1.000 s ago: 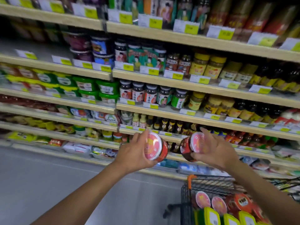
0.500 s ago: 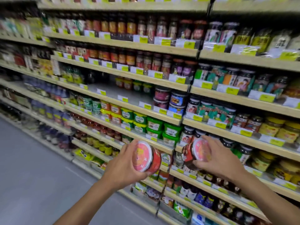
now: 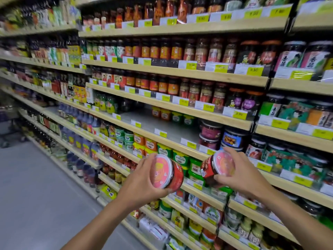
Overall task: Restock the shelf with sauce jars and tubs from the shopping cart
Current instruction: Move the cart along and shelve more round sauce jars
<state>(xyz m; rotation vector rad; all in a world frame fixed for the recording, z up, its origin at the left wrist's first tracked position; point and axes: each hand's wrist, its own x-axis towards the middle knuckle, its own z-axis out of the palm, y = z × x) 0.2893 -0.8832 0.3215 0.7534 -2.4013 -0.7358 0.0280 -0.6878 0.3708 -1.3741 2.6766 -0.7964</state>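
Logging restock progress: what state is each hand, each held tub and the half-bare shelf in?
left hand: grips left tub.
left tub: lidded, tipped sideways, off the shelf.
right hand: grips right tub.
right tub: lidded, tipped sideways, off the shelf.
middle shelf: partly bare; stacked tubs at its right end.

Left hand (image 3: 142, 184) grips red tub (image 3: 167, 173), pink lid facing back | right hand (image 3: 239, 175) grips second tub (image 3: 219, 167) | both raised before half-bare shelf (image 3: 162, 129)
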